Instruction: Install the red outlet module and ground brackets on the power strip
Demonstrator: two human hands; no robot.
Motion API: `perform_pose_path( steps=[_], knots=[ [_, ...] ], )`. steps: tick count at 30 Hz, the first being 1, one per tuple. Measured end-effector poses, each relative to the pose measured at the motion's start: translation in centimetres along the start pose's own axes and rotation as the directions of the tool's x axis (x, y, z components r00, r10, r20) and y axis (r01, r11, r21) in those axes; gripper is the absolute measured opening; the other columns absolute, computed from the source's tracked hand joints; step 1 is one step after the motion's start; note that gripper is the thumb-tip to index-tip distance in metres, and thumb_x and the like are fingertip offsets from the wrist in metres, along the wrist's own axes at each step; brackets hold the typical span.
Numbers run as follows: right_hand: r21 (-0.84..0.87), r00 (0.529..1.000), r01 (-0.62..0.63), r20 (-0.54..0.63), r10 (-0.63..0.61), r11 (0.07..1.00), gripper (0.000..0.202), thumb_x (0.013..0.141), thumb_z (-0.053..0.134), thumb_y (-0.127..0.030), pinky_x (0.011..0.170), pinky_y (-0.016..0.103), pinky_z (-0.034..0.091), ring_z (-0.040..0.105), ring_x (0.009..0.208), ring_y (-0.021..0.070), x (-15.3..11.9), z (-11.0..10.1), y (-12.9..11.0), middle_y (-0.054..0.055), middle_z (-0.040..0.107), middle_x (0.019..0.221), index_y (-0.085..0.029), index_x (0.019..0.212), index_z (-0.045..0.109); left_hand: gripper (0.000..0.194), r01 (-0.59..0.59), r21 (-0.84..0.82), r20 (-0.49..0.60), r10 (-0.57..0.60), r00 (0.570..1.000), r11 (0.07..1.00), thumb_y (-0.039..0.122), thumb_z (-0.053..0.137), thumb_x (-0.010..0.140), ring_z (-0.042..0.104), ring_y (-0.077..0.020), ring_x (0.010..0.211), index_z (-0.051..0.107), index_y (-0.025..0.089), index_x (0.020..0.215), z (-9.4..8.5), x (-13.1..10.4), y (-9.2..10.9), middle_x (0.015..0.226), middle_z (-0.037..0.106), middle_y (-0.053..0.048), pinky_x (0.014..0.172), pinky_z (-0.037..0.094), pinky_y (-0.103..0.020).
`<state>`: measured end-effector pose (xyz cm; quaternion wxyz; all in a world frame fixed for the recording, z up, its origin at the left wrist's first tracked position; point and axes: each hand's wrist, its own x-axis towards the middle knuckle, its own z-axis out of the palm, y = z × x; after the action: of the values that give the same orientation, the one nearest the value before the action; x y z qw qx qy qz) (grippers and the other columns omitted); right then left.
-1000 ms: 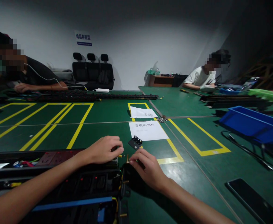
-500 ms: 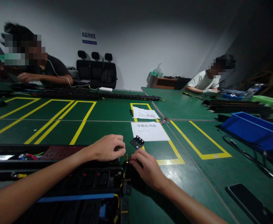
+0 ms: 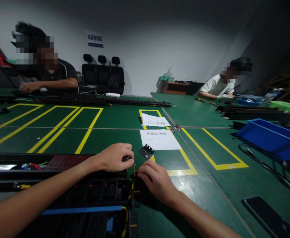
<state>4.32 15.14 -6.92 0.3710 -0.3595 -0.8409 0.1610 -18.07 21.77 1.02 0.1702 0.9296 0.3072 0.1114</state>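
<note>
My left hand (image 3: 115, 157) rests at the right end of a long black socket strip (image 3: 95, 178), its thumb and fingers curled together. Whatever they grip there is too dark to make out. Close by on the right, my right hand (image 3: 157, 180) pinches with thumb and forefinger beside a thin brass-coloured post (image 3: 134, 169) at the strip's end. What lies between those fingertips is hidden. Just beyond the right hand lies a small black bracket with holes (image 3: 146, 151). Nearer to me is another black housing with a blue strip (image 3: 83, 210) and yellow wire.
Printed paper sheets (image 3: 161, 139) lie on the green table (image 3: 120, 119), marked with yellow tape. To the right are a blue bin (image 3: 271, 138), black cables and a phone (image 3: 266, 215). Two people sit across the table; one holds a red tool (image 3: 1, 60).
Both my hands stay almost in place at the strip's end. The person at the left has raised a red tool. The view has shifted slightly.
</note>
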Motion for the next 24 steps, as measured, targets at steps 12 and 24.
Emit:
perform_pose_path(
  steps=[12, 24],
  knots=[
    [-0.039, 0.998, 0.004, -0.055, -0.006, 0.999, 0.019, 0.104, 0.049, -0.023, 0.069, 0.028, 0.051, 0.064, 0.079, 0.0173, 0.33, 0.04, -0.20, 0.007, 0.068, 0.092, -0.022, 0.098, 0.067, 0.015, 0.003, 0.001, 0.000, -0.003, 1.000, 1.000, 0.028, 0.062, 0.085, 0.056, -0.0154, 0.073, 0.073, 0.019, 0.079, -0.02, 0.00, 0.00, 0.078, 0.057, -0.001, 0.065, 0.037, -0.028],
    [-0.131, 0.991, 0.060, -0.107, -0.074, 0.990, 0.021, 0.105, 0.048, -0.022, 0.067, 0.026, 0.051, 0.064, 0.076, 0.0160, 0.41, 0.19, 0.03, 0.006, 0.067, 0.089, -0.020, 0.098, 0.068, 0.029, 0.026, -0.009, 0.037, -0.026, 0.999, 1.000, 0.047, 0.067, 0.085, 0.057, -0.0163, 0.076, 0.072, 0.020, 0.081, -0.05, -0.10, 0.06, 0.082, 0.057, -0.001, 0.066, 0.037, -0.028]
  ],
)
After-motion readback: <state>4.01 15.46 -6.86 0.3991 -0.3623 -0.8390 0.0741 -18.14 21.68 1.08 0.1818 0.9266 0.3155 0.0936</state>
